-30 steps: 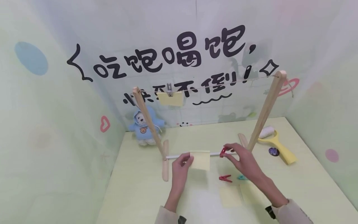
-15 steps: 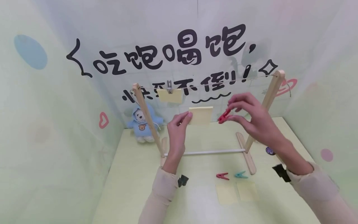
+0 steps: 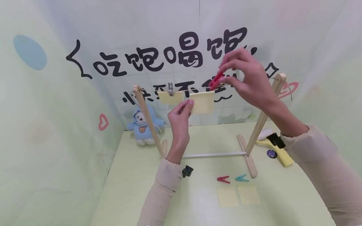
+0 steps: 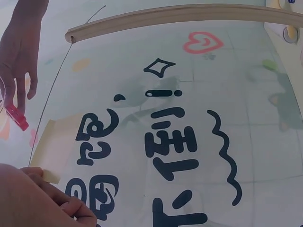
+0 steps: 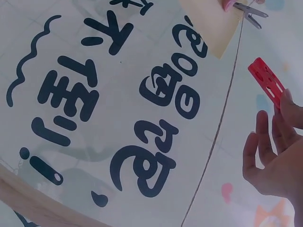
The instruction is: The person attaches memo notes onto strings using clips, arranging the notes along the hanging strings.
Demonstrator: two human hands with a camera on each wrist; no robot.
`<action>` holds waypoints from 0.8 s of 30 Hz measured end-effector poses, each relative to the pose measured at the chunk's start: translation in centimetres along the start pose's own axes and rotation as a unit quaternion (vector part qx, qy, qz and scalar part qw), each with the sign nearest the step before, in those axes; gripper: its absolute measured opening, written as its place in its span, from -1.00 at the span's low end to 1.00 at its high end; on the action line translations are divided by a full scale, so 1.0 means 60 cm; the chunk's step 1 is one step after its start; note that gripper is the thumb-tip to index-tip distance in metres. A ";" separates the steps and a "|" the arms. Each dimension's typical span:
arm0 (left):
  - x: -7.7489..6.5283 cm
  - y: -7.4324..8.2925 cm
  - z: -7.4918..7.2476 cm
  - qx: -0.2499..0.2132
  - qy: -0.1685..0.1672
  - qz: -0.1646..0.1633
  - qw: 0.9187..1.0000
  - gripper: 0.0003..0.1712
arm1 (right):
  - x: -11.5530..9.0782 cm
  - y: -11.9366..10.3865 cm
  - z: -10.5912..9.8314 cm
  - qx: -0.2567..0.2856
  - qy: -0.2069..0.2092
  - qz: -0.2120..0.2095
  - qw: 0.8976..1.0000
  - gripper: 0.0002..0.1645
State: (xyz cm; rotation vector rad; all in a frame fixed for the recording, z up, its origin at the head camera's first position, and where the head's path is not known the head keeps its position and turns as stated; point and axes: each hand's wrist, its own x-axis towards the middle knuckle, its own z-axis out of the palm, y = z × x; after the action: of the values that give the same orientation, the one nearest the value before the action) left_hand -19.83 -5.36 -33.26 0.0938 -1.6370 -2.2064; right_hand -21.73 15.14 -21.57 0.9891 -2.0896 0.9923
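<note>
My left hand (image 3: 180, 122) pinches a pale yellow sticky note (image 3: 202, 103) by its left edge, with the note's top close to the string (image 5: 222, 111). Up and to the right of it, my right hand (image 3: 249, 78) holds a red clothespin (image 3: 215, 81) between thumb and fingers. The clothespin (image 5: 266, 81) is near the string and apart from the note in the right wrist view. To the left, another yellow note (image 3: 170, 98) hangs from the string by a grey clip (image 3: 170, 88). In the left wrist view the held note (image 4: 56, 149) lies against or beside the string; contact is unclear.
Wooden posts (image 3: 148, 114) carry the string, joined below by a white rod (image 3: 215, 154). On the table lie a red clothespin (image 3: 223, 179), a teal clothespin (image 3: 242, 178) and two yellow notes (image 3: 227, 197). A blue-hooded plush (image 3: 144, 127) and a yellow-handled roller (image 3: 278, 150) stand behind.
Both hands have risen from near the white rod to the string. The left carries the note, and the right brings the red clothespin up and leftward toward the note's top right corner.
</note>
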 end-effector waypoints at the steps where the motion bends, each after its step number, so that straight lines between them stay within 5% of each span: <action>1: 0.001 0.001 0.001 -0.005 -0.001 0.003 1.000 -0.74 | 0.007 0.001 0.002 0.000 0.000 0.002 1.000 -0.78; 24: 0.010 0.007 0.007 -0.039 -0.009 0.012 0.999 -0.73 | 0.040 0.009 0.045 0.020 -0.037 0.042 0.998 -0.90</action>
State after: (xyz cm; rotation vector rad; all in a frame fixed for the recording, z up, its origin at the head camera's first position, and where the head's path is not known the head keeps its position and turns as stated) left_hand -20.41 -5.28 -32.60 0.0329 -1.5515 -2.2573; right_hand -24.03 12.28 -21.36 0.9778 -2.1955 1.0580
